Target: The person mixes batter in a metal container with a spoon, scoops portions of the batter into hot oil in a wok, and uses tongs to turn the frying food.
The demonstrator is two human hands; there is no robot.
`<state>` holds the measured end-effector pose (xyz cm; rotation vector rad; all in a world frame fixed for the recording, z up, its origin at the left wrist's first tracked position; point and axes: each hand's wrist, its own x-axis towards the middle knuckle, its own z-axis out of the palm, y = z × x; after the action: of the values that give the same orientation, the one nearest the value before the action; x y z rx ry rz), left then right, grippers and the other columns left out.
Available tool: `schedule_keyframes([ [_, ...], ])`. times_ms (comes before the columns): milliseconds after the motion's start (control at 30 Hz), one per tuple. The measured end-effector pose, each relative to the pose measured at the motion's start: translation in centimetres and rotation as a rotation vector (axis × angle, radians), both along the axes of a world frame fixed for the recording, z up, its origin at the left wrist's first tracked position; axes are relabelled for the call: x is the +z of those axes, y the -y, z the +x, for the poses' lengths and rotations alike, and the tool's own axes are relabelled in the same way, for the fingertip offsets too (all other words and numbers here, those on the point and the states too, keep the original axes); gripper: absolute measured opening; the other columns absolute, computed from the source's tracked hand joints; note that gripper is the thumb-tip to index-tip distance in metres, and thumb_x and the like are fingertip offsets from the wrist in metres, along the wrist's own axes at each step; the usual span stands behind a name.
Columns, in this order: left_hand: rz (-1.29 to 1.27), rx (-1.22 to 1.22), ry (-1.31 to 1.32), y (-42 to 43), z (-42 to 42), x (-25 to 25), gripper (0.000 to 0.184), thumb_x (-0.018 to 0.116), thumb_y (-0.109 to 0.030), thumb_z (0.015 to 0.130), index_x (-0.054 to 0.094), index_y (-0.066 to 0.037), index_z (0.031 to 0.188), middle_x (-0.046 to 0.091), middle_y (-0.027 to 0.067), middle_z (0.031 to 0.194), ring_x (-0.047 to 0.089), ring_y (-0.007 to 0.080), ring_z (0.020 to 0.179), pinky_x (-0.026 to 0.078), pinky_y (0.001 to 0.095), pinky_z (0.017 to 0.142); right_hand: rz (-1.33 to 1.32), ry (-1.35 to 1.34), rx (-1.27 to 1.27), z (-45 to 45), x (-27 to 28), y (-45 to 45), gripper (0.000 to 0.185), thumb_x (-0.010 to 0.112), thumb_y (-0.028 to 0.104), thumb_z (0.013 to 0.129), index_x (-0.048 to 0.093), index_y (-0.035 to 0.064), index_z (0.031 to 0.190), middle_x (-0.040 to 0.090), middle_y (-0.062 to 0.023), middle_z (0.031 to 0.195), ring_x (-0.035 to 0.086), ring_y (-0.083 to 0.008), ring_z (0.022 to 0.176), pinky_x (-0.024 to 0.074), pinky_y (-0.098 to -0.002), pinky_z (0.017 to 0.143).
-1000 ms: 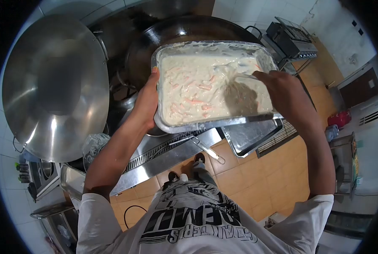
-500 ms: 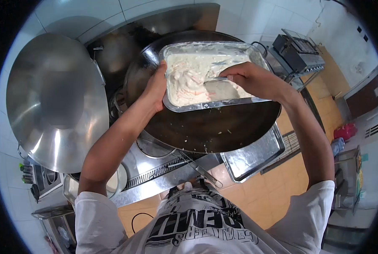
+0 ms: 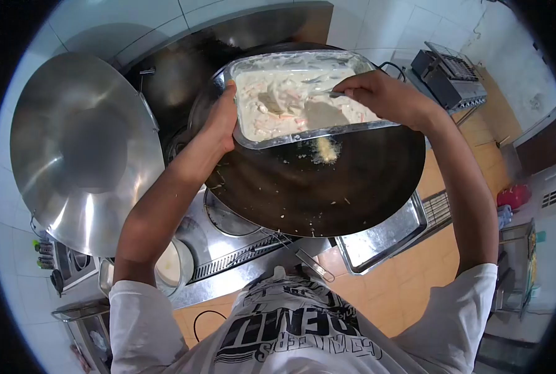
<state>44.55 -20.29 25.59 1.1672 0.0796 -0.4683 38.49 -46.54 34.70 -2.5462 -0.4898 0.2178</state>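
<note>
A large, round, dark metal wok [image 3: 315, 202] sits on the steel stove, with a yellowish, frothy patch [image 3: 326, 151] near its middle and small pale bits scattered over its near side. Above the wok's far part is a rectangular silver metal tray [image 3: 303, 134], filled with a thick, creamy white mixture [image 3: 278, 123] flecked with orange shreds. The left hand [image 3: 223, 121] grips the tray's left end, its thumb at the rim; the other fingers are mostly hidden, so their exact placing cannot be told. The right hand [image 3: 380, 98], over the wok's far right part, is curled with thumb and finger pinching the slim handle of a silver metal utensil [image 3: 335, 95], whose other end reaches into the mixture.

Left of the wok stands a broad, shiny silver metal pan [image 3: 94, 212]. Just beside the wok's near left edge lies a round wire-handled strainer [image 3: 231, 218], and farther left of that a round container of whitish liquid [image 3: 169, 267]. A shallow rectangular silver metal pan [image 3: 384, 235] lies at the wok's near right edge, partly under it in view.
</note>
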Motion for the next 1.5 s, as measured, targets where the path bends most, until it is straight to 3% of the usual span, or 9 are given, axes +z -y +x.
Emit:
schedule_keyframes([
  [200, 0.0, 0.006, 0.046, -0.5, 2.1, -0.9, 0.056, 0.024, -0.045, 0.097, 0.035, -0.004, 0.133, 0.045, 0.0158, 0.131, 0.052, 0.0289, 0.114, 0.044, 0.0423, 0.095, 0.098, -0.015, -0.098, -0.2, 0.5, -1.0, 0.028, 0.047, 0.021, 0.094, 0.06, 0.007, 0.114, 0.06, 0.0024, 0.086, 0.043, -0.0033, 0.064, 0.0377, -0.021, 0.053],
  [333, 0.022, 0.008, 0.053, -0.5, 2.1, -0.1, 0.055, 0.024, -0.044, 0.097, 0.035, -0.004, 0.133, 0.046, 0.0158, 0.13, 0.052, 0.0283, 0.113, 0.044, 0.0416, 0.094, 0.271, -0.052, -0.109, -0.1, 2.2, 0.0, 0.028, 0.047, 0.023, 0.094, 0.06, 0.0066, 0.114, 0.059, 0.0036, 0.084, 0.039, -0.002, 0.058, 0.035, -0.0169, 0.049],
  [567, 0.008, 0.04, 0.051, -0.4, 1.9, 0.3, 0.054, 0.023, -0.042, 0.097, 0.035, -0.004, 0.133, 0.046, 0.0161, 0.13, 0.053, 0.0281, 0.113, 0.045, 0.041, 0.093, 0.186, -0.06, -0.153, 0.3, 1.6, 0.4, 0.027, 0.045, 0.019, 0.095, 0.061, 0.0072, 0.112, 0.055, 0.0048, 0.08, 0.033, -0.0024, 0.054, 0.0298, -0.019, 0.046],
  [800, 0.045, 0.067, 0.031, -0.4, 1.5, 0.0, 0.055, 0.024, -0.042, 0.097, 0.035, -0.004, 0.134, 0.048, 0.0154, 0.129, 0.054, 0.0271, 0.112, 0.045, 0.0404, 0.094, 0.097, -0.057, -0.149, -0.5, 1.7, 0.4, 0.027, 0.044, 0.016, 0.094, 0.061, 0.0072, 0.112, 0.058, 0.0028, 0.081, 0.036, -0.0042, 0.054, 0.0325, -0.0213, 0.047],
  [900, 0.038, 0.068, 0.027, -0.4, 1.5, -0.3, 0.054, 0.024, -0.042, 0.097, 0.034, -0.004, 0.134, 0.047, 0.0154, 0.13, 0.053, 0.0272, 0.112, 0.044, 0.0405, 0.094, 0.187, 0.047, -0.137, 0.0, 0.9, 1.1, 0.027, 0.045, 0.018, 0.093, 0.061, 0.0069, 0.112, 0.062, -0.0011, 0.083, 0.044, -0.0061, 0.058, 0.0385, -0.0243, 0.051],
  [1000, 0.025, 0.075, 0.02, -0.3, 0.7, 0.1, 0.054, 0.024, -0.042, 0.097, 0.035, -0.003, 0.134, 0.046, 0.015, 0.13, 0.052, 0.027, 0.114, 0.044, 0.0402, 0.094, -0.11, 0.353, -0.046, 1.0, 0.0, 2.2, 0.027, 0.045, 0.016, 0.092, 0.06, 0.0058, 0.112, 0.066, -0.0109, 0.085, 0.06, -0.0169, 0.066, 0.0469, -0.0335, 0.059],
  [1100, -0.028, 0.071, 0.044, -0.5, 0.2, 0.1, 0.055, 0.024, -0.043, 0.097, 0.035, -0.003, 0.133, 0.046, 0.0143, 0.131, 0.051, 0.0265, 0.114, 0.044, 0.0398, 0.094, -0.541, 0.651, -0.12, 0.2, -1.9, 1.9, 0.026, 0.047, 0.008, 0.085, 0.06, 0.0047, 0.108, 0.064, -0.0184, 0.081, 0.064, -0.0327, 0.076, 0.0493, -0.0425, 0.068],
  [1133, -0.041, 0.071, 0.05, -0.6, 0.2, 0.1, 0.055, 0.024, -0.043, 0.097, 0.035, -0.003, 0.133, 0.046, 0.0145, 0.131, 0.051, 0.0266, 0.115, 0.044, 0.0398, 0.094, -0.571, 0.563, -0.107, -0.5, -1.7, 1.4, 0.028, 0.048, 0.002, 0.079, 0.059, 0.0047, 0.104, 0.062, -0.0209, 0.081, 0.06, -0.039, 0.079, 0.0488, -0.0456, 0.071],
  [1500, -0.122, -0.025, -0.004, 0.2, 1.7, -3.3, 0.054, 0.025, -0.042, 0.097, 0.035, -0.002, 0.132, 0.047, 0.0142, 0.129, 0.051, 0.0254, 0.114, 0.045, 0.0378, 0.094, -0.067, 0.251, 0.101, -1.6, -3.9, -2.3, 0.025, 0.047, 0.005, 0.084, 0.061, 0.0026, 0.104, 0.063, -0.02, 0.089, 0.06, -0.0354, 0.085, 0.046, -0.0397, 0.075],
])
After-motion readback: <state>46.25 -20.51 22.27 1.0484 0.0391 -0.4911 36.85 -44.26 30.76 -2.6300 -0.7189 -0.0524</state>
